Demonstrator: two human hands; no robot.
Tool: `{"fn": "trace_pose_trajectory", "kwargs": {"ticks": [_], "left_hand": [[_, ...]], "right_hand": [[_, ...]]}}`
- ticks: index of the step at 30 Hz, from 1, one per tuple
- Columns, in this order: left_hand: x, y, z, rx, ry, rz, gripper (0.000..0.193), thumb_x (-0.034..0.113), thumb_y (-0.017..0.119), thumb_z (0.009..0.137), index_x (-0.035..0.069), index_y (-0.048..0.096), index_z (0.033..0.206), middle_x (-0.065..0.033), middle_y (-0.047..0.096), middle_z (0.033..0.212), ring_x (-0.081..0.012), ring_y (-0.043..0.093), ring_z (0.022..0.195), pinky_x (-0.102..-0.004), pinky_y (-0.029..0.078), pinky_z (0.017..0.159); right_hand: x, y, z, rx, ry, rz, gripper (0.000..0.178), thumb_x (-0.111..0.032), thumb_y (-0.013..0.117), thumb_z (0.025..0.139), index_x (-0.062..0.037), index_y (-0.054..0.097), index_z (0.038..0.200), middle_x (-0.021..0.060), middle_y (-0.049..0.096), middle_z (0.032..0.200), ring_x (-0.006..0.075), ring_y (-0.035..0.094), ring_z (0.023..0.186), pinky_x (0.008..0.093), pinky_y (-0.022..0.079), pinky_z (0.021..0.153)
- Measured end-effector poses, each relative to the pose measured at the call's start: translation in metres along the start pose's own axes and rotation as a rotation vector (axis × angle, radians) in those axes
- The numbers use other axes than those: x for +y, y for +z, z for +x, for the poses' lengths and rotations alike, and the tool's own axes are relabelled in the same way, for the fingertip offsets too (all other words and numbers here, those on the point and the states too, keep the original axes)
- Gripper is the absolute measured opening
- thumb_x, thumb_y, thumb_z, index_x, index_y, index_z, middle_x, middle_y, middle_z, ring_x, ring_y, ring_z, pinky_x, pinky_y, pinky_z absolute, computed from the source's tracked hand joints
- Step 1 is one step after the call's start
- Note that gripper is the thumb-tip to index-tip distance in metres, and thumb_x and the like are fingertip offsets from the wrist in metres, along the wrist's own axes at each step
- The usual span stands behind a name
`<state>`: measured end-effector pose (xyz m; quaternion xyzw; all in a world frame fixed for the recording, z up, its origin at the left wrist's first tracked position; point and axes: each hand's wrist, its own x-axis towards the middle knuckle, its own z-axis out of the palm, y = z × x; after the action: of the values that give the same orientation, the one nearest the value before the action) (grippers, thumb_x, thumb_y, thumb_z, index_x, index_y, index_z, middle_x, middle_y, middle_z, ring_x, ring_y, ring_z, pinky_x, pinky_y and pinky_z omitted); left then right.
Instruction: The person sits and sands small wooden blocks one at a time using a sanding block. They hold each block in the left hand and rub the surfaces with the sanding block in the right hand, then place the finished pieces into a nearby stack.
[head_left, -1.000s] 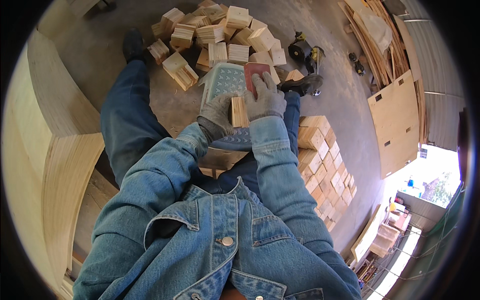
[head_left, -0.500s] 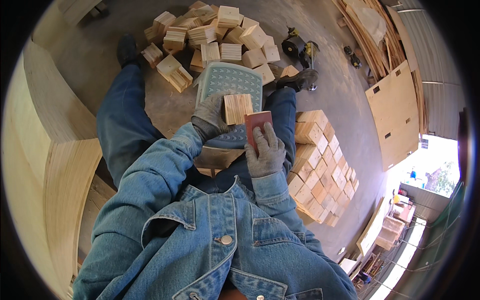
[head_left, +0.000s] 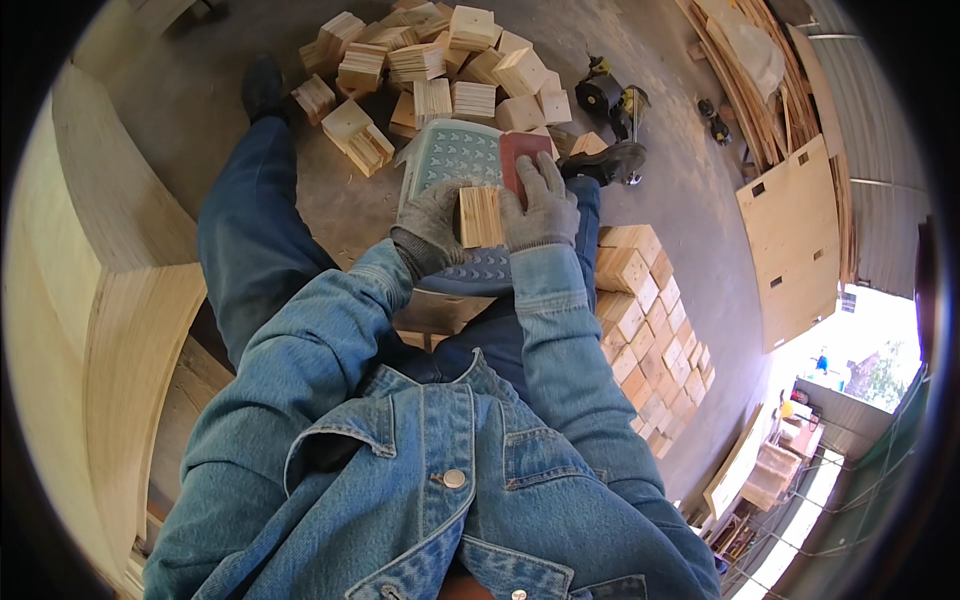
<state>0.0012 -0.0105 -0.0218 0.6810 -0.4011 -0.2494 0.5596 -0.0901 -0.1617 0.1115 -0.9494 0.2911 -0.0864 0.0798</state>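
Note:
My left hand [head_left: 430, 228], in a grey glove, is closed on the left side of a small layered plywood block [head_left: 481, 217], its striped edge facing up. A flat reddish-brown sanding block [head_left: 518, 155] is under the fingers of my right hand [head_left: 542, 212], also gloved in grey. The heel of that hand lies close along the plywood block's right side; whether it touches is hard to tell. Both hands are above a pale green plastic stool [head_left: 455, 160] with a textured seat, between my knees.
Beyond the stool lies a loose heap of plywood blocks [head_left: 425, 65]. Neatly stacked blocks [head_left: 655, 350] stand by my right leg. A yellow-and-black power tool [head_left: 600, 92] is on the floor near my right shoe. Large curved plywood panels [head_left: 140, 330] rise on the left; boards [head_left: 795, 240] lean at the right.
My right hand has moved forward along the plywood block's right side, carrying the sanding block farther from me. My left hand and the plywood block have shifted slightly right.

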Motion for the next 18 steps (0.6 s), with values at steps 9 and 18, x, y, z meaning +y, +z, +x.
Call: {"fn": "trace_pose_trajectory", "kwargs": {"ticks": [9,18], "left_hand": [[0.046,-0.02,0.006,-0.054,-0.033,0.207,0.084,0.036,0.094,0.069,0.011,0.058,0.141,-0.0148,0.061,0.136,-0.0346,0.062,0.123,-0.0417,0.05,0.112],[0.046,-0.018,0.0,0.098,0.075,0.384,0.086,0.027,0.096,0.065,0.009,0.055,0.138,-0.0157,0.065,0.13,-0.0363,0.064,0.12,-0.0441,0.051,0.108]], "right_hand": [[0.018,-0.021,-0.126,-0.011,-0.036,0.052,0.06,-0.032,0.079,0.087,-0.02,0.067,0.144,0.0123,0.052,0.16,0.0422,0.057,0.128,0.0555,0.045,0.11],[0.019,-0.022,-0.101,0.019,-0.074,0.054,0.058,-0.027,0.081,0.083,-0.0204,0.07,0.14,0.0098,0.054,0.158,0.0413,0.057,0.127,0.0555,0.045,0.109]]}}
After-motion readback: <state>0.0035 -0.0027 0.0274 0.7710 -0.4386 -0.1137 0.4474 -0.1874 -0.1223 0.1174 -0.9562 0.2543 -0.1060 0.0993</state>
